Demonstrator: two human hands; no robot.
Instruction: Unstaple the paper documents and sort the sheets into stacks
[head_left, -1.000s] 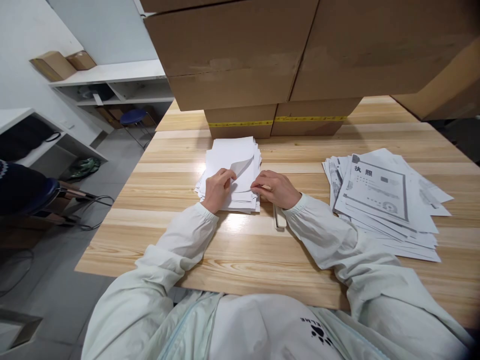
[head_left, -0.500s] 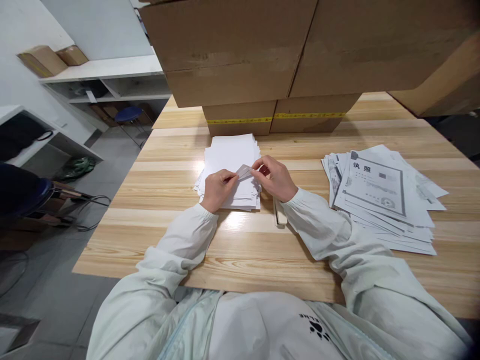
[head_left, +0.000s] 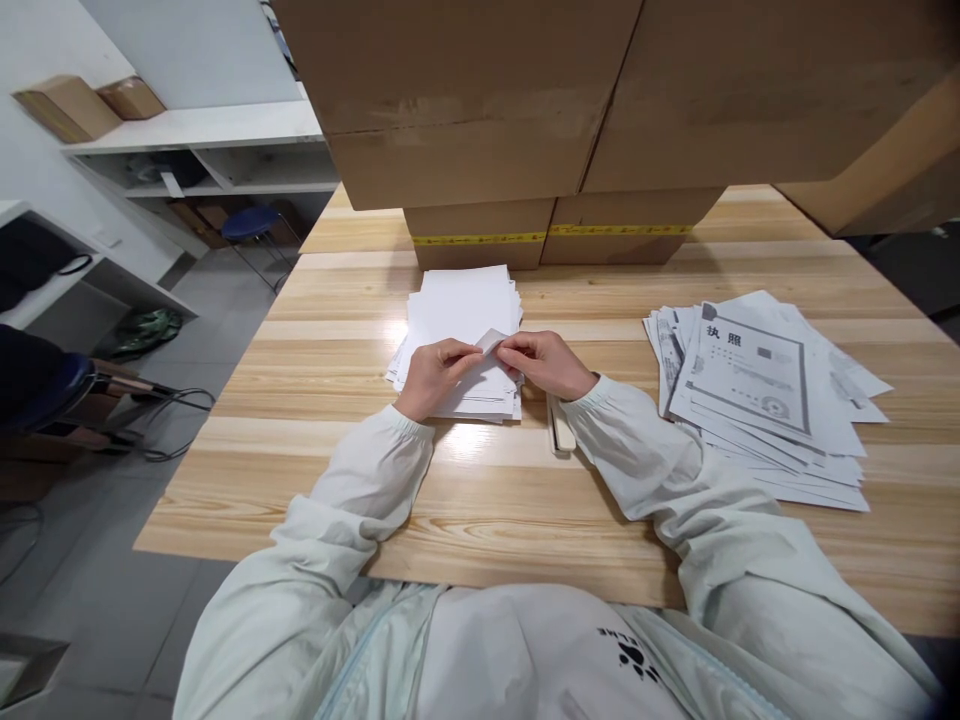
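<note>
Between my two hands is a small, pale piece of folded paper [head_left: 490, 340], held over a stack of white sheets [head_left: 463, 300]. My left hand [head_left: 435, 375] pinches its left side, with thumb and forefinger pressed together. On the other side my right hand [head_left: 549, 362] grips it with bent fingers, which partly hide it. Both hands are close to the stack, and the left one covers part of it. A slim off-white tool, possibly a stapler [head_left: 562, 435], lies on the table by my right wrist, its far end hidden under the sleeve.
To the right lies a loose, fanned pile of printed sheets [head_left: 757, 375]. Large cardboard boxes [head_left: 480, 110] stand stacked at the back of the wooden table [head_left: 300, 500]. Beyond the table's left edge are a blue stool [head_left: 251, 222] and white shelving [head_left: 210, 125].
My fingertips have drawn closer together on the small folded paper, and my right-hand fingers now cover more of it. The view has shifted slightly.
</note>
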